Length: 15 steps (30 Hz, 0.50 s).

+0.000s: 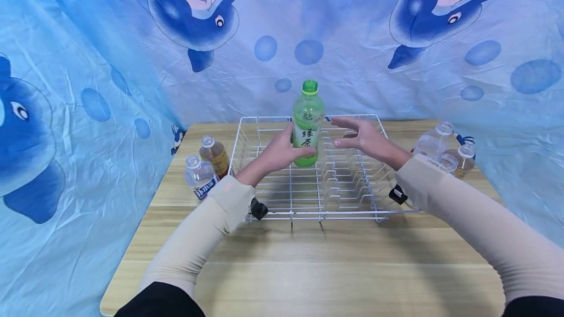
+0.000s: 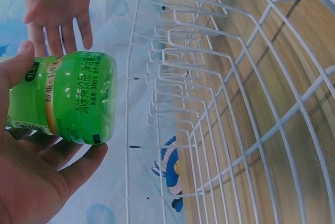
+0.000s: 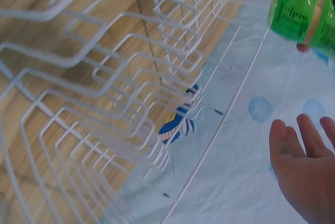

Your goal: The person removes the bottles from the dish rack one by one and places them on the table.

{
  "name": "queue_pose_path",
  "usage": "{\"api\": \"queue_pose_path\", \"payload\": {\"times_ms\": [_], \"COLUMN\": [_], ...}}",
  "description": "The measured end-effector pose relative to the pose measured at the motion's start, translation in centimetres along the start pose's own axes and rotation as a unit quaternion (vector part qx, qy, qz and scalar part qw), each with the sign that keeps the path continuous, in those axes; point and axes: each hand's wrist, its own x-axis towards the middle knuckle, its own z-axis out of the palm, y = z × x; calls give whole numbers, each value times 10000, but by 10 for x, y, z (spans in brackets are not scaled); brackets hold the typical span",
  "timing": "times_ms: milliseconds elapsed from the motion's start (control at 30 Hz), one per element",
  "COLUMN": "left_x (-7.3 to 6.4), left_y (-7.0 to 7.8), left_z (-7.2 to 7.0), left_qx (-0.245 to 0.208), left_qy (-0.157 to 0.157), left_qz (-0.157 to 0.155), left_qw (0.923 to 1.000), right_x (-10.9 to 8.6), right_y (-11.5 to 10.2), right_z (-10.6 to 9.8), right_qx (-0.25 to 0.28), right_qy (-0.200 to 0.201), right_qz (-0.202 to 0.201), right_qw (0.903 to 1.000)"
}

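A green plastic tea bottle [image 1: 307,124] without a cap is held upright above the white wire dish rack [image 1: 304,216]. My left hand [image 1: 279,152] grips its lower half, thumb across the front and fingers behind. In the left wrist view the bottle's base [image 2: 99,98] shows, with the fingers curled along its side. My right hand [image 1: 367,140] is to the right of the bottle, apart from it, its fingers spread and touching nothing. The right wrist view shows this right hand [image 3: 303,169] with loosely bent fingers, below the bottle's end [image 3: 296,14].
Left of the rack stand a clear bottle [image 1: 200,174] and a brown drink bottle [image 1: 214,155]. Several more clear bottles [image 1: 432,143] stand at the right on the wooden table [image 1: 308,268]. Upright wire prongs [image 1: 332,185] line the rack's right half. A blue dolphin-print curtain [image 1: 282,23] hangs behind.
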Motion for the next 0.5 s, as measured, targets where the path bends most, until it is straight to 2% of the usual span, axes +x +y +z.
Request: {"api": "queue_pose_path", "payload": {"times_ms": [300, 500], "left_x": [-4, -4], "left_y": [1, 4], "left_z": [-5, -9], "left_qx": [-50, -38], "left_qy": [-12, -29], "left_qz": [105, 171], "left_qw": [9999, 9998], "right_x": [-12, -28], "right_y": [6, 10], "right_z": [-10, -10], "right_qx": [-200, -754], "right_qy": [145, 303], "right_qz": [-122, -158], "right_qw": [9996, 9966]}}
